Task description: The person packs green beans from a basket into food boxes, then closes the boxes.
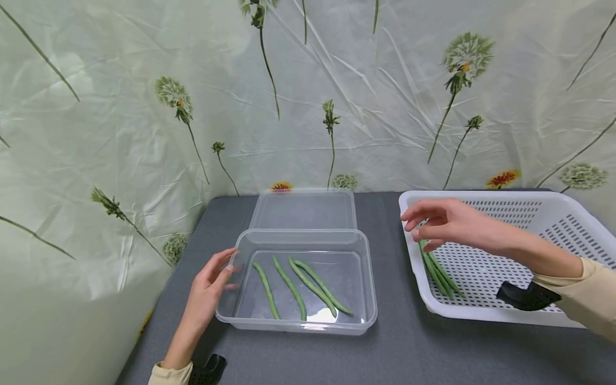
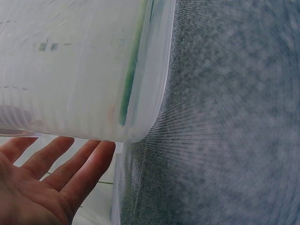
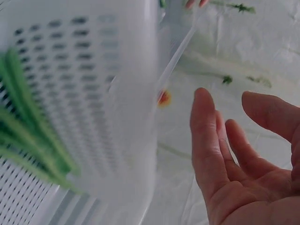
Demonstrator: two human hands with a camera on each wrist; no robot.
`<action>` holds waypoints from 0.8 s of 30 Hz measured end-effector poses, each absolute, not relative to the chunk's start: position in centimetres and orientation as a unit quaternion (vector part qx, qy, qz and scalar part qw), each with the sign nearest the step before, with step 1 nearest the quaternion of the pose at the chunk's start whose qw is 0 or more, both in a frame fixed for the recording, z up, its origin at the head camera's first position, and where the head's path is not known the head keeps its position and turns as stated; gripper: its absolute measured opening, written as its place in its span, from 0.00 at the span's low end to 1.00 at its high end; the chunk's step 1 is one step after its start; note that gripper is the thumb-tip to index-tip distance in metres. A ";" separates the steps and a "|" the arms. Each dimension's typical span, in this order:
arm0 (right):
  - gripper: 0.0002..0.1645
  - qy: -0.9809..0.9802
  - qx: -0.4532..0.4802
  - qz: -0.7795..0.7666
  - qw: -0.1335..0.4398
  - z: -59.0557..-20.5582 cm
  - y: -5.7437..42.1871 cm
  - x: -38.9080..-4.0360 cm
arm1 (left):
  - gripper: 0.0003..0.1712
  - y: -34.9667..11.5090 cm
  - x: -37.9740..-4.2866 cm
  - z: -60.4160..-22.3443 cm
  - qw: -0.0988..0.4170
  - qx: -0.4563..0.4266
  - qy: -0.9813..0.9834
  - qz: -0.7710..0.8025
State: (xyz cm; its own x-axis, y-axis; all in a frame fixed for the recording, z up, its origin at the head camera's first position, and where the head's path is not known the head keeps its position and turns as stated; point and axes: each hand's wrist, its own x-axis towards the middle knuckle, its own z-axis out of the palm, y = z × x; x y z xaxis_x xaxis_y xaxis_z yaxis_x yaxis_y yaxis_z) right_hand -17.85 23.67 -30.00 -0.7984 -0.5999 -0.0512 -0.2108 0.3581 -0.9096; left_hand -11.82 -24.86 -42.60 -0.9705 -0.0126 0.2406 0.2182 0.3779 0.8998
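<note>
Lying apparently below right hand (image 1: 452,222): green beans (image 1: 439,274)

4 green beans (image 1: 289,283) lie inside the clear container (image 1: 289,324); the left hand (image 1: 207,289) touches its left wall. Right of the container, the right hand (image 1: 449,222) hovers over a white basket (image 1: 481,312) holding more beans (image 1: 437,272). Behind the container lies a clear lid (image 1: 303,209).

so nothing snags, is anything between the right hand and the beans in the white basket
Nothing visible lies on the green beans in the open white basket. The right hand hangs above its left side, but the fingers appear to reach past the left rim, so that rim may need clearing.
</note>
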 end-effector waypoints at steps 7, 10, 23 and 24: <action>0.22 0.819 -0.243 -0.470 0.221 -31.1 26.2 -19.0 | 0.21 -24.9 -11.8 -42.5 0.101 -0.061 -0.826 -0.552; 0.22 0.823 -0.241 -0.460 0.231 -31.8 27.1 -19.6 | 0.21 -24.9 -11.8 -42.5 0.101 -0.061 -0.826 -0.551; 0.24 0.828 -0.202 -0.439 0.285 -36.0 29.4 -22.2 | 0.21 -25.0 -11.8 -42.6 0.104 -0.067 -0.822 -0.555; 0.24 0.826 -0.204 -0.441 0.287 -36.3 29.5 -22.3 | 0.21 -25.0 -11.8 -42.7 0.103 -0.068 -0.821 -0.557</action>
State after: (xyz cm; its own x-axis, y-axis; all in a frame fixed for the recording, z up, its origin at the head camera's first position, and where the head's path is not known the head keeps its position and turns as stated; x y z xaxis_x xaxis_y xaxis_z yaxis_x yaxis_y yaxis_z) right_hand -22.32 29.52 -36.31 -0.7525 -0.5894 -0.2938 -0.0838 0.5282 -0.8450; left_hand -11.82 -25.03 -42.67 -0.9696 -0.0028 0.2447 0.2263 0.3703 0.9009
